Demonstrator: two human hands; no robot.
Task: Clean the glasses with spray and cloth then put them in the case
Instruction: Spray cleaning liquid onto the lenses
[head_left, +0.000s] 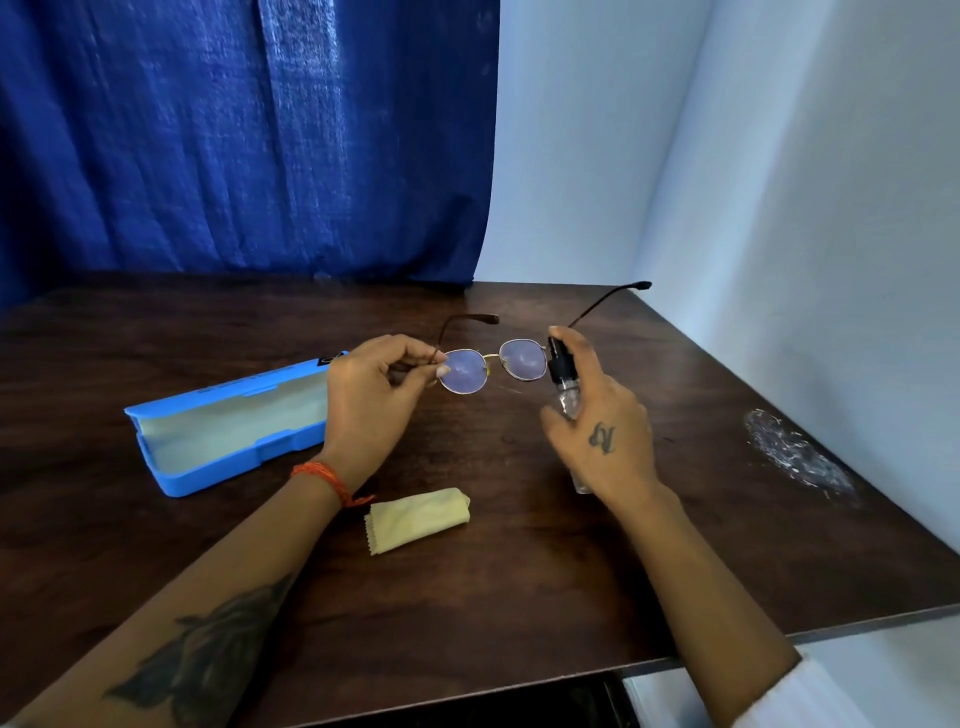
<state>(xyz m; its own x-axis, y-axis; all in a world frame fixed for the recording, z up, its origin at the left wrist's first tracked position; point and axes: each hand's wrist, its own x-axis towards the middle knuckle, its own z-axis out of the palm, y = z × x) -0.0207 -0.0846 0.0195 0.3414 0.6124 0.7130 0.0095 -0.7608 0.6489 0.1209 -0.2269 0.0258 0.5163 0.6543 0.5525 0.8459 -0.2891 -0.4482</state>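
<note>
Round metal-framed glasses (493, 364) hang above the dark wooden table (519, 571) with their arms unfolded and pointing away from me. My left hand (369, 395) pinches the frame at its left hinge. My right hand (602, 431) grips a small clear spray bottle (563, 384) with a black nozzle, held just right of the right lens with the index finger on top. A folded yellow cloth (421, 519) lies on the table below the hands. The blue case (228, 426) lies open at the left, partly behind my left hand.
A blue curtain (249, 140) hangs behind the table, and pale walls stand at the back right and right. A whitish scuffed patch (795, 452) marks the table near its right edge. The table's front edge runs along the lower right.
</note>
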